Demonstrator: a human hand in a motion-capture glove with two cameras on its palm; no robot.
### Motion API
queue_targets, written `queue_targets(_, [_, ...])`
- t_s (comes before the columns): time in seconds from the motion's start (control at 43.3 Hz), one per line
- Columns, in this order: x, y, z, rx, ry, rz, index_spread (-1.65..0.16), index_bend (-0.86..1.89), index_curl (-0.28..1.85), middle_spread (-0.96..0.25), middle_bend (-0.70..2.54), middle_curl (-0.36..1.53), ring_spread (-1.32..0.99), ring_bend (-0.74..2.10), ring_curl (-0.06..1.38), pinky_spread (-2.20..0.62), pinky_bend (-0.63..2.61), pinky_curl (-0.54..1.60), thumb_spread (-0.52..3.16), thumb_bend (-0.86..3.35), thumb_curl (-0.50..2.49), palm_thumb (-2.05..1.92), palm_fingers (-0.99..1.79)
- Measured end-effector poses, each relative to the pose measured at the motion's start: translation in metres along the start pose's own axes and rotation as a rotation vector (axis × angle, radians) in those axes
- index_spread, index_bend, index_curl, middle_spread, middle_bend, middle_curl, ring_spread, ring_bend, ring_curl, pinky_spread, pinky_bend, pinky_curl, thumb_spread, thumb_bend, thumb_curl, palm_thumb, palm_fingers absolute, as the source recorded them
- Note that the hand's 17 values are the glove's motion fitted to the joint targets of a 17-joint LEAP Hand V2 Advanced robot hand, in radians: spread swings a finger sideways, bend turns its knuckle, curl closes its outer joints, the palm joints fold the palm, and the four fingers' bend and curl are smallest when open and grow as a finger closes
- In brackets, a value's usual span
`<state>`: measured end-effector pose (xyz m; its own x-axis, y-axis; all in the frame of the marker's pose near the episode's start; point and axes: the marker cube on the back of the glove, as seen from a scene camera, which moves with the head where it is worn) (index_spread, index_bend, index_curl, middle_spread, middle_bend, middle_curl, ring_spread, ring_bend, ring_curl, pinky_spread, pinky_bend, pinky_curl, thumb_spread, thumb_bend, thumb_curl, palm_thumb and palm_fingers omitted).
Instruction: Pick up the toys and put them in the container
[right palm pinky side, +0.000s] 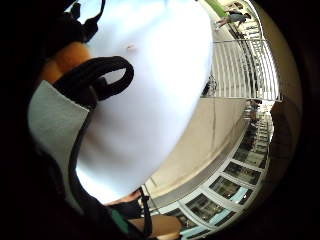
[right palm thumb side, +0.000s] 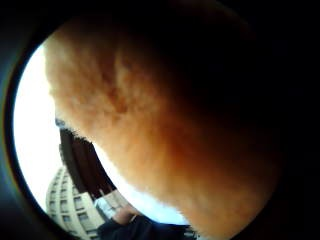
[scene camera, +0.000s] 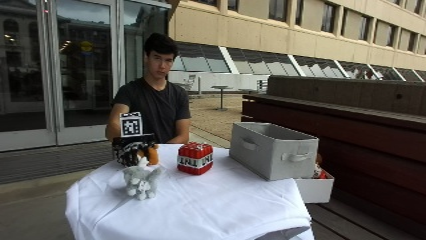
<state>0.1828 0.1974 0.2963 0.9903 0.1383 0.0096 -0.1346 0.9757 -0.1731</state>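
Left to right, as the outside view shows the table:

Gloved right hand (scene camera: 133, 149): at the left rear of the white tablecloth (scene camera: 219, 210), low over the cloth, its fingers curled round an orange plush toy (scene camera: 152, 155). The thumb-side palm view is filled with orange fur (right palm thumb side: 165, 125), which fits a toy pressed into the palm; only a sliver of orange shows in the outside view beside the glove.

Grip state: closed on the orange toy, judged from fur against the palm and the toy tucked into the hand. Whether the toy is clear of the cloth cannot be told.

Grey plush toy (scene camera: 142, 181): stands upright on the cloth just in front of the hand, apart from it, untouched.

TNT block toy (scene camera: 195, 158): red, sits on the cloth between the hand and the container, apart from both.

Grey container (scene camera: 273, 150): open-topped bin at the table's right rear, handle facing the camera; its mouth faces up, so toys can drop in from above. Its inside is not visible.

White box (scene camera: 314, 189): low beside the table's right edge, something red inside; its role is unclear.

Step in hand: probably the first pick, since two toys lie out.

Next move: likely a carry rightward over the red block to the bin.
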Motion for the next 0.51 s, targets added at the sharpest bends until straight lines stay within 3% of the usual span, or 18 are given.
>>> queue_targets(0.116, [-0.012,-0.002,-0.008,0.066,0.078,0.004,-0.3,0.36,0.34,-0.18,0.23,0.32,-0.42,0.7,0.4,-0.43,0.86,0.37,0.95,0.36,0.37,0.72,1.14])
queue_targets(0.139, [-0.014,-0.002,-0.01,0.053,0.088,-0.003,-0.29,0.35,0.35,-0.19,0.21,0.31,-0.42,0.68,0.4,-0.44,0.88,0.38,0.94,0.34,0.38,0.7,1.08])
queue_targets(0.254, [-0.02,0.005,-0.025,-0.065,0.114,-0.034,-0.28,0.43,0.41,-0.27,0.41,0.39,-0.45,0.87,0.47,-0.51,0.72,0.35,0.75,0.43,0.46,0.89,1.32])
queue_targets(0.347, [-0.02,-0.002,-0.047,0.008,0.11,-0.069,-0.27,0.46,0.45,-0.3,0.5,0.43,-0.46,0.93,0.49,-0.54,0.7,0.34,0.58,0.42,0.49,0.91,1.3])
queue_targets(0.508, [-0.037,-0.014,-0.145,0.027,0.061,0.054,-0.29,0.37,0.47,-0.34,0.51,0.45,-0.46,0.91,0.49,-0.5,0.81,0.37,0.51,0.24,0.5,0.74,1.1])
